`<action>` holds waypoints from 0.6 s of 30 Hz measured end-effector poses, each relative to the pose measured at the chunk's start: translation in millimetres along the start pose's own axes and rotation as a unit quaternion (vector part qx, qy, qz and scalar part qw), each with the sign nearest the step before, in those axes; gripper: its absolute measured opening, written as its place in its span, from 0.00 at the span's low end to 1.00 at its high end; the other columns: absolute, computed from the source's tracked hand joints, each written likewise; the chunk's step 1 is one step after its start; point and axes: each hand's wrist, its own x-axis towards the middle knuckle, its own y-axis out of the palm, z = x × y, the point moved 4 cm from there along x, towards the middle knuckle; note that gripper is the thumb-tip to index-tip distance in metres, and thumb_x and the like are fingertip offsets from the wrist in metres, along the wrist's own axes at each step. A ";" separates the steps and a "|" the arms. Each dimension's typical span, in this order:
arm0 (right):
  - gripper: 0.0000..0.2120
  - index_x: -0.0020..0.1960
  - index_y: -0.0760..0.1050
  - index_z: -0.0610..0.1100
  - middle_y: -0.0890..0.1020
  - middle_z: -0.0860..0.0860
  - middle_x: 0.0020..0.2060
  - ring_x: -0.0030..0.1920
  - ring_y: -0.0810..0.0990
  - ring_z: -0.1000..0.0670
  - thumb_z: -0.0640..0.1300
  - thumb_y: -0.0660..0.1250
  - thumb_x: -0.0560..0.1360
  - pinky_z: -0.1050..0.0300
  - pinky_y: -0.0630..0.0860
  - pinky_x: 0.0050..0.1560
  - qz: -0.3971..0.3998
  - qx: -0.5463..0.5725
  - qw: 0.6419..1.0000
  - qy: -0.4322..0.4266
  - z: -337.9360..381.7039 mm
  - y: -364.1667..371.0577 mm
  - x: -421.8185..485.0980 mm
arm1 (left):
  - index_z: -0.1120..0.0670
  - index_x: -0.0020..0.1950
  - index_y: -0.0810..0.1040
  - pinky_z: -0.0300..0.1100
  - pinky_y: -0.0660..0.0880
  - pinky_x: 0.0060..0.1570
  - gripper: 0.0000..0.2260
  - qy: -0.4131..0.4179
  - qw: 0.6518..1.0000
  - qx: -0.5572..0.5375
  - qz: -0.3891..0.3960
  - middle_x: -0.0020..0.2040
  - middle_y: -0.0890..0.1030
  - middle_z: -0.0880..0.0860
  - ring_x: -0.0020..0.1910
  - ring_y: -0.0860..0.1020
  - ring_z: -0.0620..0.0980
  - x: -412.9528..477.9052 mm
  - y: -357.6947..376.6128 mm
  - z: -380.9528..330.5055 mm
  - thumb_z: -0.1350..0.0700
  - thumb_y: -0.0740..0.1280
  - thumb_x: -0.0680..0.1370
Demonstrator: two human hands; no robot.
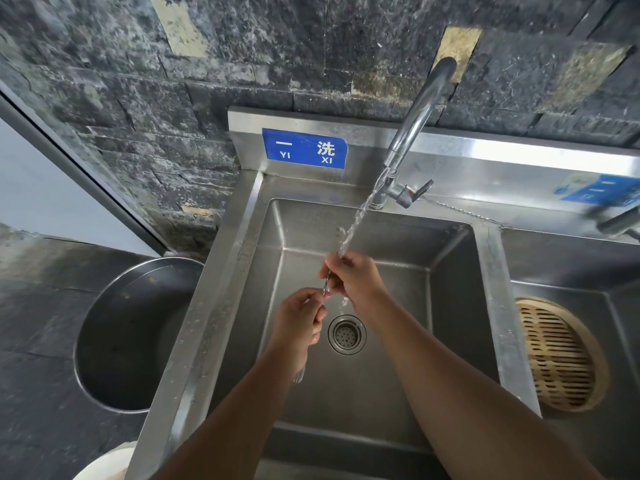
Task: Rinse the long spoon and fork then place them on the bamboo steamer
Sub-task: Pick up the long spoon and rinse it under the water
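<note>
Both the left hand (300,315) and right hand (353,278) pinch wet cutlery (326,285) (barely visible) mid-frame; slick metal could slip toward the drain (347,335).

Open basin (450,306) around faucet (419,123)

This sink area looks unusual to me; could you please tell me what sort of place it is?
Probably a commercial kitchen's washing station: a steel double sink with a blue sign labelling the basin, a bamboo steamer in the next basin, and a big metal pot alongside.
</note>
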 end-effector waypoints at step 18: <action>0.06 0.43 0.78 0.40 0.81 0.49 0.28 0.24 0.78 0.56 0.30 0.67 0.74 0.61 0.77 0.30 -0.079 -0.059 0.994 -0.038 17.7 -29.3 18.2 | 0.61 0.44 0.80 0.39 0.69 0.30 0.01 0.027 1.000 0.005 -0.015 0.35 0.77 0.57 0.28 0.71 0.49 34.7 31.1 -36.8 0.64 0.69 0.75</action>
